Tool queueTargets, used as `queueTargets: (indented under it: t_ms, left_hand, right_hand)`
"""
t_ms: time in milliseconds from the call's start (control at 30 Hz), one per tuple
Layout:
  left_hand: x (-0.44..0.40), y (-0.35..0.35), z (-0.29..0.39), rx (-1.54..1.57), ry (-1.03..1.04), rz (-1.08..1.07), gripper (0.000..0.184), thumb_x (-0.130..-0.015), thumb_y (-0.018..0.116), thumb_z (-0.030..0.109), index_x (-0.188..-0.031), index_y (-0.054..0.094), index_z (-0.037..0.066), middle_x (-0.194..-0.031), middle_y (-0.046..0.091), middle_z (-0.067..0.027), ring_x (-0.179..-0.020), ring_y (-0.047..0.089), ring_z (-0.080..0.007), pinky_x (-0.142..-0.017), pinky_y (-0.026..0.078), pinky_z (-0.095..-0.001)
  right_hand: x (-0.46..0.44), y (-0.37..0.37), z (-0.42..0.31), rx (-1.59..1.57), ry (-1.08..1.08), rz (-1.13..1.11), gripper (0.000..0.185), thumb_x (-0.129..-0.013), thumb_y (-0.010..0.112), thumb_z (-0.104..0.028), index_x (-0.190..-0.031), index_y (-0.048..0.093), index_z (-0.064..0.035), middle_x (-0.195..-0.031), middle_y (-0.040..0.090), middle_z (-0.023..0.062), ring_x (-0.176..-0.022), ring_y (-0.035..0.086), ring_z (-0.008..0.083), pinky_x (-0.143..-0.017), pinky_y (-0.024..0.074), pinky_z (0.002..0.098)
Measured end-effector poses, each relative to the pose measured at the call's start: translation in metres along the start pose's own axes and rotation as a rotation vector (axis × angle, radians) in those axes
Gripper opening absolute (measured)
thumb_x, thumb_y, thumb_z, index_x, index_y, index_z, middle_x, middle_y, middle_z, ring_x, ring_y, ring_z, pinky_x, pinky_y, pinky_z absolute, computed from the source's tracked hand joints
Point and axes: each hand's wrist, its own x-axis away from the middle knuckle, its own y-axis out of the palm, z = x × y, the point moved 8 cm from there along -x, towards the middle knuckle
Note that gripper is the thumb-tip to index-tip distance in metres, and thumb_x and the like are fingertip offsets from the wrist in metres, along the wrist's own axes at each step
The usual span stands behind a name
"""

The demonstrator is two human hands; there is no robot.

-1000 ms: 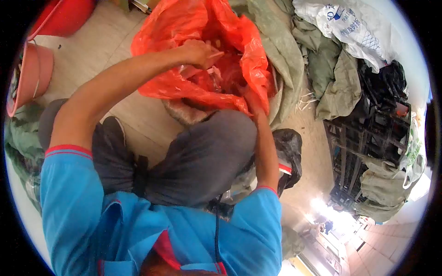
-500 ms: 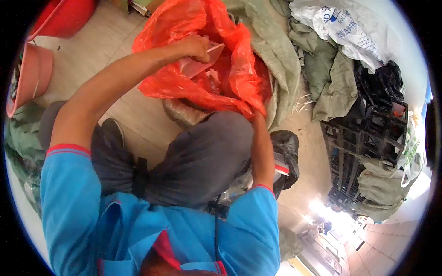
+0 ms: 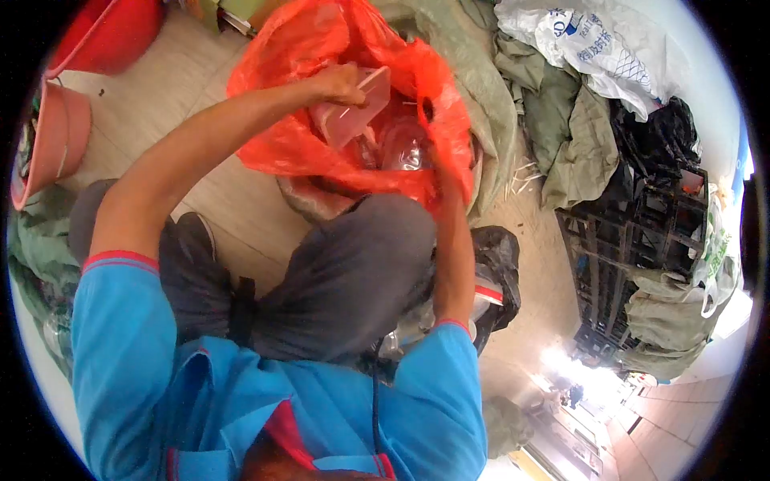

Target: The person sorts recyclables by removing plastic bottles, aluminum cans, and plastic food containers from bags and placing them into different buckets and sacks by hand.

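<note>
A red plastic bag (image 3: 281, 60) stands open in front of my legs, set inside a larger green woven sack (image 3: 481, 88). Over its left side, my left hand (image 3: 343, 85) is closed on a clear plastic container (image 3: 357, 119) with flat sides, tilted at the bag's mouth. My right hand (image 3: 443, 170) is at the bag's right inner side, its fingers hidden by red plastic. Between the hands, another clear, rounded plastic piece (image 3: 407, 148) lies in the bag.
Red (image 3: 120, 36) and pink (image 3: 64, 132) buckets stand at the left. On the right are a white printed bag (image 3: 589, 48), green sacks (image 3: 593, 148), a black plastic bag (image 3: 662, 132) and black crates (image 3: 605, 256). Another black bag (image 3: 499, 248) lies beside my right forearm.
The clear container in my left hand has been raised and shows more fully. My right hand has shifted up along the bag's side, and the rounded clear piece has come into view.
</note>
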Motion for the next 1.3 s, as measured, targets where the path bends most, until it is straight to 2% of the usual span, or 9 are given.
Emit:
queueTargets:
  t_ms: [100,267,467,600,800,900,1000,1200,1300]
  left_hand:
    - [-0.023,0.007,-0.018,0.012,0.114,0.063,0.075,-0.06,0.071,0.041,-0.114,0.051,-0.007,-0.113,0.057,-0.0259,-0.105,0.056,-0.0372,-0.089,0.046,-0.0418]
    - [0.001,-0.006,-0.004,-0.069,-0.062,-0.006,0.074,-0.061,0.071,0.041,-0.114,0.052,-0.006,-0.11,0.059,-0.0236,-0.105,0.056,-0.0369,-0.088,0.046,-0.0417]
    - [-0.017,0.006,-0.025,-0.055,0.0,0.08,0.069,-0.061,0.07,0.038,-0.113,0.052,-0.005,-0.111,0.058,-0.025,-0.106,0.056,-0.0364,-0.087,0.046,-0.0431]
    - [-0.005,0.002,-0.017,-0.068,-0.1,-0.021,0.068,-0.062,0.068,0.036,-0.115,0.051,-0.005,-0.111,0.058,-0.0251,-0.106,0.057,-0.0365,-0.088,0.045,-0.0442]
    - [-0.005,-0.006,-0.017,-0.05,-0.011,0.042,0.061,-0.059,0.066,0.03,-0.106,0.054,-0.007,-0.105,0.06,-0.0255,-0.097,0.06,-0.035,-0.076,0.05,-0.0413]
    - [-0.008,-0.003,-0.02,-0.106,-0.013,0.043,0.055,-0.059,0.065,0.029,-0.101,0.056,-0.005,-0.1,0.061,-0.0236,-0.092,0.061,-0.0352,-0.071,0.05,-0.0418]
    - [-0.004,-0.018,-0.011,-0.181,0.005,0.173,0.056,-0.061,0.064,0.029,-0.105,0.054,-0.003,-0.097,0.062,-0.0213,-0.092,0.062,-0.0346,-0.071,0.05,-0.0415]
    - [0.017,-0.024,0.002,-0.362,-0.139,0.16,0.062,-0.065,0.065,0.03,-0.115,0.045,-0.002,-0.096,0.063,-0.0206,-0.092,0.062,-0.037,-0.074,0.051,-0.0468]
    - [0.018,-0.019,0.004,-0.381,-0.165,0.069,0.062,-0.068,0.066,0.031,-0.118,0.045,0.001,-0.109,0.06,-0.0153,-0.102,0.06,-0.0308,-0.081,0.05,-0.0426]
  right_hand:
    - [0.009,0.012,0.01,-0.011,0.03,-0.032,0.034,-0.084,0.058,-0.019,-0.112,0.057,0.0007,-0.106,0.06,0.0104,-0.099,0.056,0.021,-0.087,0.0442,0.0323]
    - [0.01,0.028,0.018,-0.003,0.043,-0.071,0.035,-0.084,0.059,-0.018,-0.113,0.057,0.0008,-0.108,0.059,0.0097,-0.1,0.055,0.0204,-0.087,0.044,0.0318]
    - [0.01,0.02,0.024,0.009,0.064,-0.065,0.036,-0.084,0.059,-0.017,-0.115,0.056,0.0009,-0.11,0.059,0.0087,-0.102,0.055,0.0195,-0.088,0.0438,0.0312]
    - [0.011,-0.013,0.032,0.026,0.068,-0.005,0.037,-0.084,0.059,-0.016,-0.117,0.055,0.001,-0.111,0.058,0.0081,-0.103,0.054,0.019,-0.089,0.0436,0.0309]
    - [-0.012,-0.059,0.028,0.041,0.003,0.081,0.038,-0.084,0.059,-0.015,-0.118,0.055,0.0011,-0.113,0.058,0.0072,-0.105,0.054,0.0182,-0.089,0.0433,0.0303]
    - [-0.022,-0.021,0.045,0.043,0.04,-0.11,0.038,-0.084,0.059,-0.014,-0.119,0.054,0.0012,-0.114,0.058,0.0067,-0.105,0.053,0.0178,-0.09,0.0432,0.03]
    - [-0.009,0.051,0.034,-0.279,0.294,-0.183,0.04,-0.084,0.061,-0.018,-0.119,0.055,-0.0007,-0.113,0.058,0.0066,-0.105,0.053,0.0185,-0.09,0.0424,0.0289]
    - [-0.002,0.091,0.016,-0.237,0.227,-0.291,0.04,-0.083,0.061,-0.019,-0.119,0.055,-0.0008,-0.112,0.058,0.0068,-0.104,0.054,0.0189,-0.09,0.0427,0.0293]
    - [-0.005,0.098,0.012,-0.232,0.212,-0.294,0.04,-0.083,0.061,-0.019,-0.118,0.055,-0.0008,-0.112,0.058,0.0068,-0.104,0.054,0.0191,-0.09,0.0428,0.0295]
